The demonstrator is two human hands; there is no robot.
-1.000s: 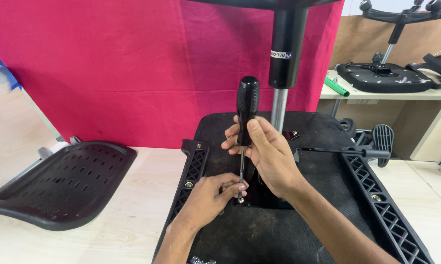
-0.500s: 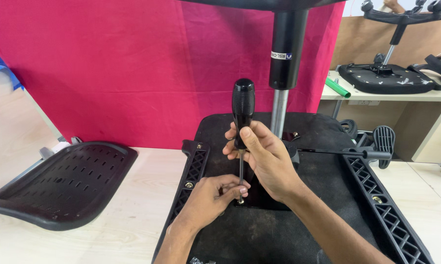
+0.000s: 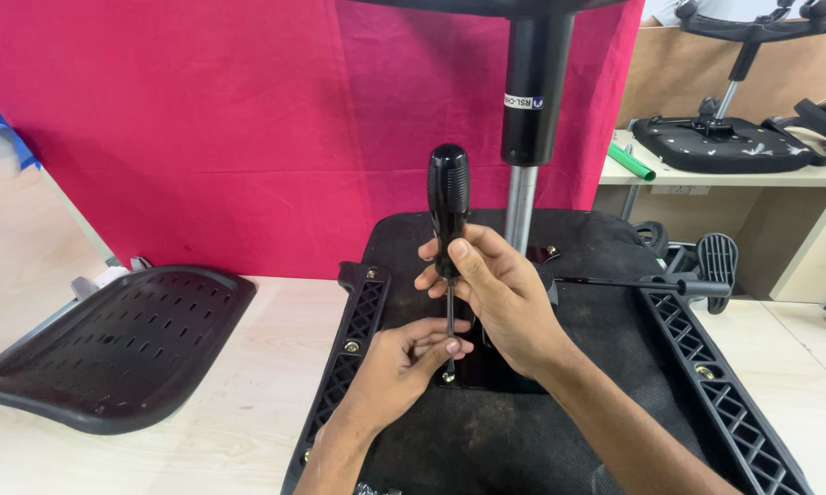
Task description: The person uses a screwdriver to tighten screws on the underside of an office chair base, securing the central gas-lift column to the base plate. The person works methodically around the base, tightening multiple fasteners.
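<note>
A black-handled screwdriver (image 3: 448,203) stands upright, its tip on a screw (image 3: 448,376) in the underside of an upturned black chair seat (image 3: 523,431). My right hand (image 3: 495,293) is closed around the lower part of the handle and the top of the shaft. My left hand (image 3: 404,362) pinches the thin metal shaft just above the screw. The seat lies upside down on a light wooden table (image 3: 239,385), with its black and silver gas-lift column (image 3: 528,110) rising behind the screwdriver.
A black perforated chair backrest (image 3: 110,348) lies on the table at the left. A red cloth (image 3: 248,128) hangs behind. A lever (image 3: 633,284) juts right from the seat mechanism. Another chair base (image 3: 724,142) and a green tube (image 3: 633,162) rest on a shelf at the back right.
The screwdriver and both hands stay in nearly the same place. My right hand has shifted its fingers slightly on the handle.
</note>
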